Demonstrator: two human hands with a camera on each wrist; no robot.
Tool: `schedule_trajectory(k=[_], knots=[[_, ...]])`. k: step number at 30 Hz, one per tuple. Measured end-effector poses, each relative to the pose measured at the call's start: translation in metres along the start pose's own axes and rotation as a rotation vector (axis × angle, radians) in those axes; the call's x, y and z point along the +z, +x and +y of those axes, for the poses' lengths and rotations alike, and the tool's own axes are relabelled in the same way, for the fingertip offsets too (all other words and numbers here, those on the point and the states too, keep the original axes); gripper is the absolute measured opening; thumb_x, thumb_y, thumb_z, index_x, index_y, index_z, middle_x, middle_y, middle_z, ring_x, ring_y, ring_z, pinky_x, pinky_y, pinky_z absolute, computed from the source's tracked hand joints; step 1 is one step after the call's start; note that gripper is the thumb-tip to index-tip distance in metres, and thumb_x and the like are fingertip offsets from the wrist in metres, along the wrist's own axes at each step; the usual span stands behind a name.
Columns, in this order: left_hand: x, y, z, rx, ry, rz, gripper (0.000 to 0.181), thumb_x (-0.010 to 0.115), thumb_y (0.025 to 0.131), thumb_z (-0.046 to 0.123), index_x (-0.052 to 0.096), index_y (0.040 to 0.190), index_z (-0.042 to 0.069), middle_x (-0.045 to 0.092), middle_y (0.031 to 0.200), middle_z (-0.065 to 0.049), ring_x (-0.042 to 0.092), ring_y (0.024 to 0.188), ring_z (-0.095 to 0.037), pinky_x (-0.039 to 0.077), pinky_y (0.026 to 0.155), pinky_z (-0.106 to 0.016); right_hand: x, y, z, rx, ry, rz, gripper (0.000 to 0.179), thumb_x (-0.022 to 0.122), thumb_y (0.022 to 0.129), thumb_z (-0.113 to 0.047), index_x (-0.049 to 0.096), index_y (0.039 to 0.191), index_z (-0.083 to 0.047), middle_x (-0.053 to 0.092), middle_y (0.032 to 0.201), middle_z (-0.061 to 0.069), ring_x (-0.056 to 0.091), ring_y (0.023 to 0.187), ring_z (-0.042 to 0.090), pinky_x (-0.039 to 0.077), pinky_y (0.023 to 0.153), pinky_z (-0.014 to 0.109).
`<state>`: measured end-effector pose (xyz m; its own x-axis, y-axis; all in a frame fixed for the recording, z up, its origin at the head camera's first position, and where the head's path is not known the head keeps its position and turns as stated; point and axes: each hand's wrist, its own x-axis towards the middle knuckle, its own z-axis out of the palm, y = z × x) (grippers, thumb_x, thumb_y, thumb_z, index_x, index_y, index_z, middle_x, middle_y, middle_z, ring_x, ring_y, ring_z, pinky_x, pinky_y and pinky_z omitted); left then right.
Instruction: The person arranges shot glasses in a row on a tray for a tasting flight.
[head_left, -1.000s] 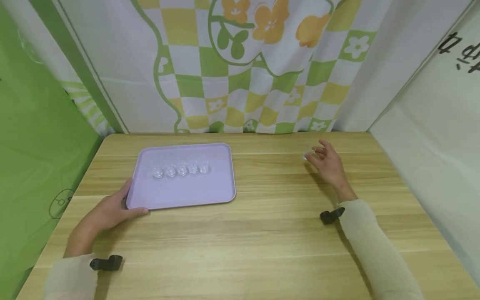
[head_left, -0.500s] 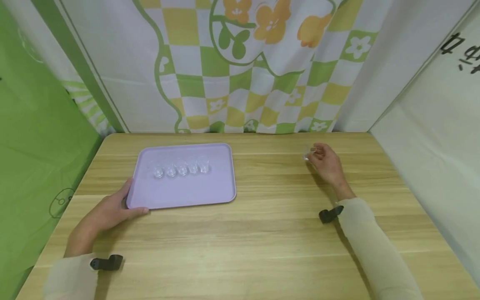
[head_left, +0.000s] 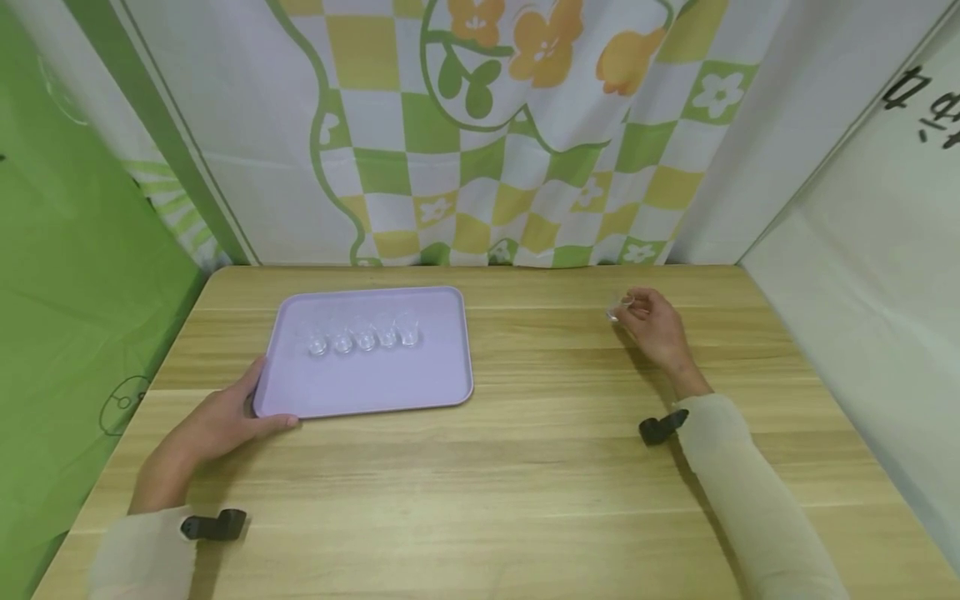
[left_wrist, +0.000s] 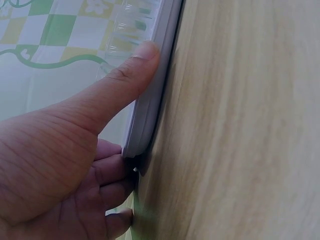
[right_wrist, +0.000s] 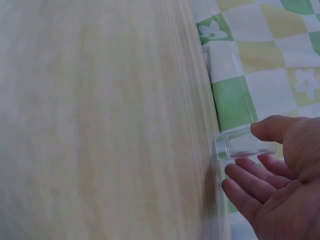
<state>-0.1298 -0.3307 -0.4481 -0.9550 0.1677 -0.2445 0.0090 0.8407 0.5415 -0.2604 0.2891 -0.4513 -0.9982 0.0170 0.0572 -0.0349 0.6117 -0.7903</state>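
A lilac tray [head_left: 367, 387] lies at the table's left, bearing a row of several small clear shot glasses [head_left: 365, 337]. My left hand [head_left: 217, 421] holds its near left corner, thumb along the front edge and fingers by the left side. The left wrist view shows the thumb [left_wrist: 125, 82] against the tray's rim [left_wrist: 150, 110]. At the far right of the table, my right hand [head_left: 656, 333] pinches another clear shot glass [head_left: 613, 312] between thumb and fingers. In the right wrist view this glass [right_wrist: 240, 144] has its thick base at the tabletop.
The wooden table [head_left: 480, 492] reaches back to a checkered flower curtain [head_left: 510, 183]. A green cloth wall [head_left: 75, 250] stands at the left and a white one [head_left: 870, 233] at the right. Each sleeve carries a black wrist camera [head_left: 663, 427].
My right fingers, spread around the glass a second ago, have drawn in closer on it, and the glass shows more plainly. The left hand and the tray stay in place.
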Motion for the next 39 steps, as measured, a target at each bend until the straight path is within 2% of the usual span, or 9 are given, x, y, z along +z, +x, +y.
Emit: schedule_trajectory(k=[6, 8, 15, 22, 26, 31, 34, 39], knots=[[-0.0002, -0.0003, 0.0004, -0.010, 0.005, -0.004, 0.124, 0.075, 0.090, 0.057, -0.007, 0.161, -0.003, 0.017, 0.154, -0.046, 0.023, 0.137, -0.067, 0.027, 0.108, -0.075, 0.0002, 0.0013, -0.0002, -0.001, -0.005, 0.010, 0.049, 0.062, 0.105, -0.022, 0.048, 0.140, 0.008, 0.060, 0.135, 0.028, 0.061, 0.123, 0.040, 0.054, 0.094, 0.033], [-0.0004, -0.0004, 0.0005, -0.013, 0.005, -0.005, 0.125, 0.075, 0.089, 0.058, -0.007, 0.161, -0.003, 0.016, 0.155, -0.046, 0.023, 0.137, -0.067, 0.027, 0.108, -0.075, 0.0005, 0.0018, -0.0001, -0.003, -0.004, 0.015, 0.048, 0.062, 0.105, -0.022, 0.049, 0.140, 0.009, 0.060, 0.134, 0.028, 0.061, 0.123, 0.041, 0.055, 0.094, 0.031], [-0.0013, -0.0003, 0.0003, -0.006, 0.006, -0.002, 0.124, 0.075, 0.090, 0.057, -0.008, 0.161, -0.002, 0.017, 0.154, -0.047, 0.024, 0.136, -0.068, 0.027, 0.107, -0.076, 0.0001, 0.0027, -0.0002, -0.015, 0.015, 0.011, 0.050, 0.062, 0.105, -0.023, 0.048, 0.141, 0.009, 0.058, 0.136, 0.030, 0.059, 0.126, 0.043, 0.051, 0.102, 0.049], [-0.0018, -0.0003, 0.0014, -0.004, 0.005, -0.005, 0.124, 0.075, 0.090, 0.057, -0.008, 0.161, -0.002, 0.016, 0.154, -0.047, 0.023, 0.136, -0.068, 0.027, 0.107, -0.076, 0.0001, 0.0037, 0.0010, -0.022, 0.014, 0.017, 0.049, 0.062, 0.105, -0.023, 0.049, 0.140, 0.008, 0.058, 0.135, 0.030, 0.059, 0.125, 0.043, 0.052, 0.101, 0.049], [-0.0017, -0.0007, 0.0017, -0.011, 0.006, -0.007, 0.124, 0.075, 0.090, 0.057, -0.008, 0.161, -0.001, 0.016, 0.155, -0.046, 0.023, 0.137, -0.068, 0.027, 0.107, -0.076, 0.0003, 0.0036, 0.0012, -0.025, 0.014, 0.026, 0.048, 0.064, 0.104, -0.023, 0.050, 0.138, 0.008, 0.060, 0.134, 0.030, 0.060, 0.124, 0.043, 0.055, 0.096, 0.035], [-0.0013, -0.0007, 0.0013, -0.006, 0.003, -0.006, 0.124, 0.075, 0.090, 0.057, -0.007, 0.161, -0.002, 0.016, 0.155, -0.047, 0.023, 0.137, -0.068, 0.027, 0.108, -0.075, 0.0000, 0.0031, 0.0016, -0.018, 0.031, 0.046, 0.046, 0.066, 0.103, -0.022, 0.053, 0.135, 0.009, 0.062, 0.130, 0.030, 0.062, 0.121, 0.043, 0.050, 0.081, 0.012], [-0.0010, -0.0004, 0.0005, 0.003, 0.002, -0.001, 0.123, 0.075, 0.090, 0.056, -0.006, 0.161, -0.002, 0.017, 0.154, -0.047, 0.024, 0.137, -0.067, 0.027, 0.108, -0.075, -0.0004, 0.0027, 0.0015, -0.007, 0.038, 0.051, 0.045, 0.066, 0.102, -0.022, 0.054, 0.134, 0.008, 0.062, 0.129, 0.030, 0.063, 0.120, 0.042, 0.048, 0.075, 0.008], [-0.0003, -0.0008, -0.0005, 0.008, -0.001, 0.002, 0.123, 0.075, 0.090, 0.056, -0.007, 0.162, -0.002, 0.017, 0.154, -0.047, 0.025, 0.136, -0.068, 0.027, 0.107, -0.075, -0.0004, 0.0018, 0.0008, 0.001, 0.029, 0.048, 0.044, 0.066, 0.103, -0.024, 0.055, 0.132, 0.007, 0.062, 0.129, 0.029, 0.063, 0.120, 0.042, 0.047, 0.074, 0.009]])
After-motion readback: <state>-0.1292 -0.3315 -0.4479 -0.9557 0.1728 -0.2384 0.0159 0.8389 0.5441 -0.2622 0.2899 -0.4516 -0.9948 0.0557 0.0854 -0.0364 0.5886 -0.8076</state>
